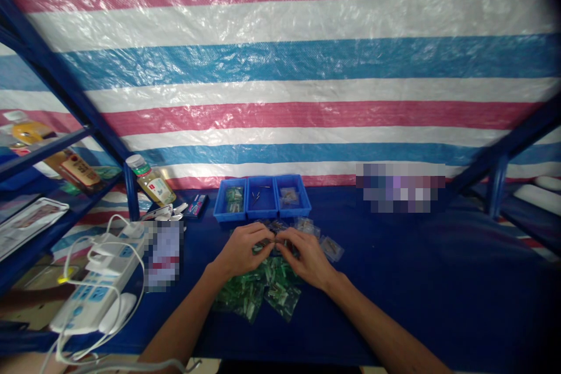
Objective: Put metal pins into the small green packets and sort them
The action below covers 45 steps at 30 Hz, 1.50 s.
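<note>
Since the left hand (240,250) and the right hand (307,255) are curled inward with their fingertips meeting, a small item (275,240) appears to be pinched between them, though the fingers hide what it is. Both hands are held over a heap of green plastic packets (258,294), and clear packets (332,248) lie just beside the right hand. If the pinch were loosened, the small item could be dropped and lost in the heap. Slippery packets could be pushed across the blue-covered bench (438,257) by a wrist, and the metal pins (256,199) in the middle blue plastic bin (262,197) could be spilled if that bin were knocked.
</note>
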Each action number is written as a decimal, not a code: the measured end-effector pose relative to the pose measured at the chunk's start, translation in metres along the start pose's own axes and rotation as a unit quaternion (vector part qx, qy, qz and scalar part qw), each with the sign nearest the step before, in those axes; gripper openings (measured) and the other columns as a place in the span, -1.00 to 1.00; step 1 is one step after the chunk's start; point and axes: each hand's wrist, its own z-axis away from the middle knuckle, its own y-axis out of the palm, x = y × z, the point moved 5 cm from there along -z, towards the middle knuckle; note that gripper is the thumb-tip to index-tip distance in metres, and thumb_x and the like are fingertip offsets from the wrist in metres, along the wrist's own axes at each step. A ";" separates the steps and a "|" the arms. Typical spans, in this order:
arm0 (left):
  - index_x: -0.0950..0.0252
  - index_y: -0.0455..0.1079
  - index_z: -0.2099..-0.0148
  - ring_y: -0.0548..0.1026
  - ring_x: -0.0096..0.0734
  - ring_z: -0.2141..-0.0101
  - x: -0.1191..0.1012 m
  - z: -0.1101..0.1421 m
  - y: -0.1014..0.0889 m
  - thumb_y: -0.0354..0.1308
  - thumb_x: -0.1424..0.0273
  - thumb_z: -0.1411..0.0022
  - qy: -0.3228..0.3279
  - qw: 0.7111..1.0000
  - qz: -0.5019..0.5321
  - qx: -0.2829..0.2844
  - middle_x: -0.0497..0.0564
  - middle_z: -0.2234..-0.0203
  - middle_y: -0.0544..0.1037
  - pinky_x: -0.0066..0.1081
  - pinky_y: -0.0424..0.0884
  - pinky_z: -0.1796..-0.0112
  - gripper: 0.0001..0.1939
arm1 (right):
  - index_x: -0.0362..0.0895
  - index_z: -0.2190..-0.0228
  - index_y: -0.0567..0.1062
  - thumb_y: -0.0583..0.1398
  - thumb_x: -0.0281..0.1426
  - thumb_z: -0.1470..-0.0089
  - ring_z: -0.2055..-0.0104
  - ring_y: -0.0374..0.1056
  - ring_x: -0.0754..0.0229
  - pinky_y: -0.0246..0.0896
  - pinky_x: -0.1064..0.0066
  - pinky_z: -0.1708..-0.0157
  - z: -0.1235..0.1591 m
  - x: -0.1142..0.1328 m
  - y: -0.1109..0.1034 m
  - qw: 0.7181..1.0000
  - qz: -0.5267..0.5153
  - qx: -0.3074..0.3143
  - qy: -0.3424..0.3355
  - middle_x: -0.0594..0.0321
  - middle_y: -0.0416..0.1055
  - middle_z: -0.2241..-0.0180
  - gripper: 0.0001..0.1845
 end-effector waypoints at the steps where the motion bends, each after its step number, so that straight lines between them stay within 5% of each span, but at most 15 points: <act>1: 0.30 0.47 0.13 0.52 -0.32 0.22 0.000 0.000 0.001 0.11 0.43 -0.39 -0.002 1.000 -0.005 0.004 0.08 0.26 0.56 -0.38 0.43 0.17 -0.89 | -0.06 0.16 0.49 0.13 -0.38 -0.36 0.32 0.43 0.16 0.29 0.34 0.28 0.000 0.000 0.000 1.000 -0.005 -0.002 -0.003 0.21 0.48 0.31 -0.87; 8: 0.29 0.46 0.13 0.51 -0.35 0.25 0.001 0.000 0.001 0.14 0.40 -0.41 -0.013 1.000 -0.019 0.017 0.04 0.29 0.56 -0.40 0.39 0.21 -0.90 | -0.05 0.22 0.51 0.11 -0.41 -0.36 0.21 0.47 0.11 0.35 0.30 0.18 -0.001 0.001 -0.001 0.998 -0.059 -0.021 -0.007 0.18 0.53 0.24 -0.83; 17: 0.30 0.47 0.20 0.51 -0.37 0.29 0.004 -0.002 -0.001 0.11 0.33 -0.45 -0.016 0.999 -0.028 -0.011 0.04 0.33 0.57 -0.41 0.38 0.25 -0.81 | -0.04 0.11 0.32 0.18 -0.27 -0.32 0.41 0.39 0.20 0.29 0.40 0.38 0.002 -0.013 -0.006 0.966 -0.188 -0.126 0.124 0.30 0.47 0.37 -0.82; 27: 0.29 0.48 0.18 0.53 -0.39 0.29 0.012 -0.001 -0.013 0.06 0.33 -0.48 -0.046 0.997 -0.046 -0.047 0.04 0.32 0.58 -0.41 0.39 0.22 -0.78 | -0.10 0.25 0.50 0.20 -0.16 -0.27 0.55 0.33 0.19 0.20 0.38 0.51 -0.001 -0.040 -0.014 0.941 -0.233 -0.151 0.195 0.33 0.39 0.59 -0.74; 32: 0.28 0.51 0.14 0.54 -0.38 0.27 0.014 -0.001 -0.013 0.05 0.32 -0.48 -0.049 0.996 -0.052 -0.046 0.05 0.30 0.60 -0.39 0.42 0.19 -0.77 | -0.13 0.04 0.53 0.19 -0.12 -0.27 0.34 0.50 0.06 0.27 0.37 0.55 -0.002 -0.048 -0.017 0.924 -0.269 -0.187 0.199 0.02 0.59 0.16 -0.61; 35: 0.27 0.52 0.08 0.56 -0.35 0.23 0.016 0.000 -0.011 0.05 0.33 -0.48 -0.052 0.996 -0.057 -0.046 0.05 0.26 0.62 -0.37 0.44 0.13 -0.78 | -0.02 -0.31 0.24 0.22 -0.14 -0.25 0.02 0.51 -0.08 0.38 0.35 0.47 -0.004 -0.047 -0.015 0.912 -0.324 -0.179 0.178 -0.07 0.37 -0.22 -0.33; 37: 0.25 0.52 0.05 0.57 -0.33 0.20 0.019 0.000 -0.011 0.05 0.34 -0.47 -0.061 0.995 -0.064 -0.054 0.05 0.22 0.64 -0.35 0.45 0.10 -0.77 | 0.06 -0.38 0.09 0.25 -0.17 -0.22 -0.07 0.47 -0.12 0.42 0.34 0.44 -0.006 -0.048 -0.010 0.900 -0.366 -0.157 0.175 -0.06 0.24 -0.32 -0.20; 40: 0.22 0.53 0.01 0.59 -0.33 0.19 0.027 0.002 -0.010 0.07 0.34 -0.46 -0.091 0.991 -0.083 -0.059 0.04 0.16 0.65 -0.36 0.45 0.11 -0.78 | -0.01 -0.23 0.32 0.25 -0.20 -0.21 0.06 0.54 -0.06 0.39 0.36 0.46 -0.006 -0.049 -0.002 0.903 -0.370 -0.123 0.179 -0.05 0.42 -0.18 -0.41; 45: 0.18 0.59 0.11 0.58 -0.35 0.32 0.038 0.003 -0.004 0.17 0.34 -0.39 -0.129 0.985 -0.115 -0.008 -0.04 0.29 0.66 -0.40 0.41 0.22 -0.84 | -0.08 0.15 0.55 0.18 -0.28 -0.29 0.35 0.48 0.12 0.34 0.34 0.41 -0.003 -0.039 -0.003 0.964 -0.187 -0.092 0.165 0.15 0.59 0.23 -0.80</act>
